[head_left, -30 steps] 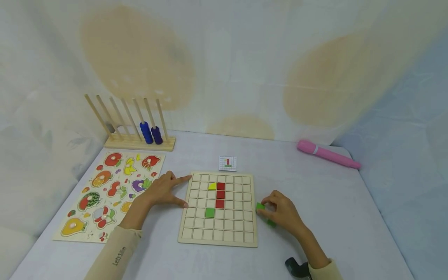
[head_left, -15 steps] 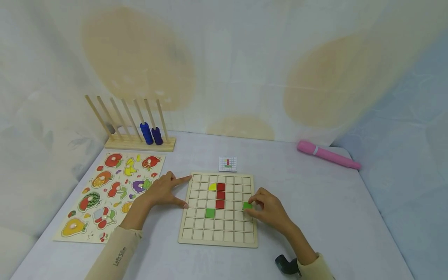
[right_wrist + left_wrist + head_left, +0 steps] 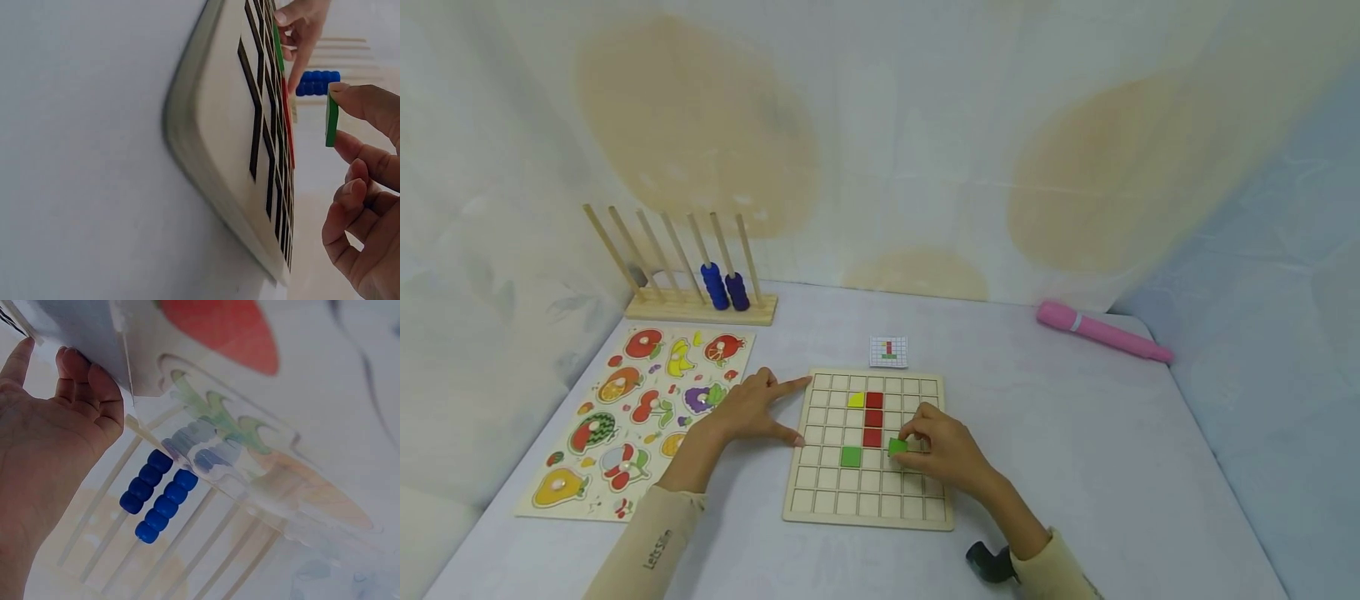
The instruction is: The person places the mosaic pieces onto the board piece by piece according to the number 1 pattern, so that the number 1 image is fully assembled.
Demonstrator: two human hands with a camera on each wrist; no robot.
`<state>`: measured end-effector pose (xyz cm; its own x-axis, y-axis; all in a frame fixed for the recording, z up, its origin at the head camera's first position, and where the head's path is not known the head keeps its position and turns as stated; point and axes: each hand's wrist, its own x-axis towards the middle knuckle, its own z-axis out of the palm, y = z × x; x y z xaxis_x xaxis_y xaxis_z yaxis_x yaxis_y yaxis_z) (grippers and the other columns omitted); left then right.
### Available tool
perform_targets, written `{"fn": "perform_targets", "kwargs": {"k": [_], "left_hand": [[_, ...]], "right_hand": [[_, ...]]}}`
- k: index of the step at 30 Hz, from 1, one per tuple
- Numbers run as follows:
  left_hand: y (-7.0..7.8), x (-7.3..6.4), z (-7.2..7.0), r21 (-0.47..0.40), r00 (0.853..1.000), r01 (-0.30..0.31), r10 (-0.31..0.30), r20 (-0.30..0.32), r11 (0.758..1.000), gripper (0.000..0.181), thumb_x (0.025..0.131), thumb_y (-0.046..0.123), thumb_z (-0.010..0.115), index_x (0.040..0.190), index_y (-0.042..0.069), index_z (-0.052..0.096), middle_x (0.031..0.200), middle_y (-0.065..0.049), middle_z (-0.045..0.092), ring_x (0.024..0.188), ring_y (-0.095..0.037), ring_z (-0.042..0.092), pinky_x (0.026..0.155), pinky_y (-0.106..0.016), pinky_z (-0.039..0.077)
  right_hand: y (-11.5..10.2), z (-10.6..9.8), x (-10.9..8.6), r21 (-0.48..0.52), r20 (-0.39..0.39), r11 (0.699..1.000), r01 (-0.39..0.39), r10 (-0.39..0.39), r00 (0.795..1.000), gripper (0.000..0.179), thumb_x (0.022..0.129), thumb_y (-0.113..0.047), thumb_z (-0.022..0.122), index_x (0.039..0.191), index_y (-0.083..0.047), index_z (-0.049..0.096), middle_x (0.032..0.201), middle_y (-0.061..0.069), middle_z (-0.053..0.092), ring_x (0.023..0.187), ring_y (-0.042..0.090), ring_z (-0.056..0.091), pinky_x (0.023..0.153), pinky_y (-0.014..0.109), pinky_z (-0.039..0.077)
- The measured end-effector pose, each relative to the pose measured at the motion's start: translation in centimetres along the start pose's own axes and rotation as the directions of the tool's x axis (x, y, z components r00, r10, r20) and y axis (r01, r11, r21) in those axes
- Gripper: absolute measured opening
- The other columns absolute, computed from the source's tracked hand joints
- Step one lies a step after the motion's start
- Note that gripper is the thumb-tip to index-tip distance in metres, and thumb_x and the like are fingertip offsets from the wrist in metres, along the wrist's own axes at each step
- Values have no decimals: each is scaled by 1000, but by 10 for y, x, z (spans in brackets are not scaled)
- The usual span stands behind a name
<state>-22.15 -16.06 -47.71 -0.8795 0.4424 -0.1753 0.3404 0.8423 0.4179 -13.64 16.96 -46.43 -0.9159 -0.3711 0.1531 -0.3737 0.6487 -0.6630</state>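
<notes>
My right hand (image 3: pixel 946 450) pinches a green square tile (image 3: pixel 332 119) between thumb and index finger, above the wooden grid board (image 3: pixel 868 505). In the right wrist view the tile stands on edge, apart from the board. On the grid lie another green tile (image 3: pixel 851 457), a column of red tiles (image 3: pixel 873 418) and a yellow piece with a slanted or curved side (image 3: pixel 856 401). My left hand (image 3: pixel 749 408) touches the board's left edge with outstretched index finger and thumb. Its other fingers bend loosely in the left wrist view, holding nothing.
Behind the board lies a small pattern card (image 3: pixel 888 352). A fruit puzzle board (image 3: pixel 572 475) sits at left, partly under my left forearm. A peg rack (image 3: pixel 700 310) with blue beads stands at the back left. A pink stick-like object (image 3: pixel 1105 331) lies back right.
My right hand has carried the green tile leftward from beside the board's right edge to over the grid, near the red column. The left hand has stayed at the board's left edge.
</notes>
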Motion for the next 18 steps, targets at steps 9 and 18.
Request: {"fn": "perform_targets", "kwargs": {"k": [9,18], "left_hand": [[1,-1,-1,-5,1000,1,-1,-2,1000,102,60,63,86,149,32,45,99,-6,43,81,-19,39,68,-33,33],[1,-1,0,1,1000,2,-2,-7,1000,102,60,64,85,149,33,45,100,-6,44,81,-20,40,68,-33,33]], "right_hand": [[-11,15,12,-127,76,991,47,-38,996,24,76,-29,86,90,-13,75,87,-6,55,72,6,50,63,19,43],[-16,24,15,-194,130,976,99,-74,989,24,77,-29,86,91,-11,77,84,-6,49,70,2,43,63,18,40]]}}
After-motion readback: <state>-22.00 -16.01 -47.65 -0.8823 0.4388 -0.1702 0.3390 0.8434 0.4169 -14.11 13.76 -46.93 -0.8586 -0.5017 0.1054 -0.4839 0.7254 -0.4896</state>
